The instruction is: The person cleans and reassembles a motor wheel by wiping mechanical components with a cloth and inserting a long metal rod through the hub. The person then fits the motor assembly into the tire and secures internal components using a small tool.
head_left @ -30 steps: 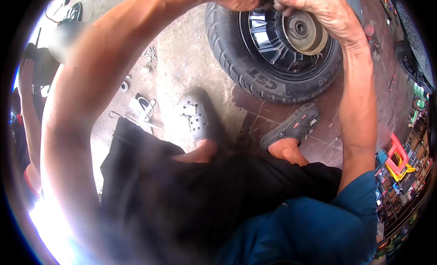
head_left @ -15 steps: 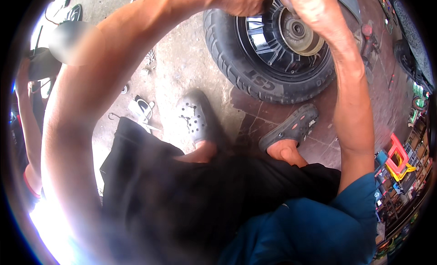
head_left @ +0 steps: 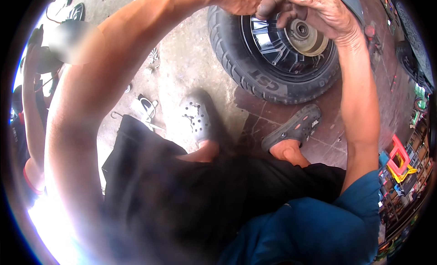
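Note:
A wheel [head_left: 277, 85] with a black knobby tyre and a black finned hub lies at the top of the view, beyond my feet. At its centre a round, worn metal boss [head_left: 314, 43] shows. Above the hub is my right hand [head_left: 318, 10], its palm partly in sight and its dirt-darkened fingers loosely bent and apart. I see nothing held in it. Close beside it, my left hand [head_left: 241, 2] reaches in over the tyre's upper left. The picture's top edge and the right hand's fingers hide most of its fingers, and whatever they touch.
My feet wear grey clogs [head_left: 198, 117] just short of the tyre. White-and-black sandals [head_left: 145, 108] lie left of them. Another person's arm [head_left: 33, 96] is at the far left. To the right stand a red tool [head_left: 371, 33] and shelving with small parts [head_left: 405, 187].
My right hand has turned and loosened, showing its palm, where before it was closed near a thin metal piece. The wheel sits slightly further right in view. The other person's hand has risen.

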### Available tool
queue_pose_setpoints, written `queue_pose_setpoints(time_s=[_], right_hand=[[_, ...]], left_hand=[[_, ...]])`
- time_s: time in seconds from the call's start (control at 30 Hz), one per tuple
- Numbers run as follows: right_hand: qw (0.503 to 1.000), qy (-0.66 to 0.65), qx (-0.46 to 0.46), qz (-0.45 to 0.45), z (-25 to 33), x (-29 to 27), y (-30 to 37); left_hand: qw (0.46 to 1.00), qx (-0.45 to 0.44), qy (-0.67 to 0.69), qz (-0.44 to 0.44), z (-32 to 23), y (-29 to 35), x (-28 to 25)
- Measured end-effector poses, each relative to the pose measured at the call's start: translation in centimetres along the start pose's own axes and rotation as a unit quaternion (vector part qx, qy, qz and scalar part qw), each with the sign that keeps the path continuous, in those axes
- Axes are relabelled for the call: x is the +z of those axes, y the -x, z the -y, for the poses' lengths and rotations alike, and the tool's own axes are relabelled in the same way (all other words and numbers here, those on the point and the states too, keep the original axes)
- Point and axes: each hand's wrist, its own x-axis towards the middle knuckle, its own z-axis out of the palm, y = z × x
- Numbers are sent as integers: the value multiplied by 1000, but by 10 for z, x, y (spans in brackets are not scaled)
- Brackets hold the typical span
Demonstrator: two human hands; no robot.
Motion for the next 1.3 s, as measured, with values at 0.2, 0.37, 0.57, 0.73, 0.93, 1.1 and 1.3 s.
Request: queue_pose_setpoints(time_s=[0.2, 0.37, 0.57, 0.73, 0.93, 1.1, 1.3], right_hand=[[883, 444, 8, -153, 31, 32, 1], [665, 681, -181, -248, 1, 61, -19], [895, 257, 20, -364, -11, 54, 7], [926, 327, 54, -179, 7, 38, 20], [828, 508, -49, -231, -13, 21, 7], [833, 374, 14, -408, -8, 52, -15], [973, 125, 71, -183, -4, 27, 18]], left_hand=[[986, -134, -101, -21, -3, 4, -4], [926, -13, -361, 112, 36, 7, 14], [956, -279, -90, 0, -43, -11, -3], [954, -287, -81, 8, -46, -5, -9], [953, -292, -72, 23, -49, -13, -10], [945, -315, -79, 48, -52, -2, -6], [934, -344, -69, 71, -53, -6, -11]])
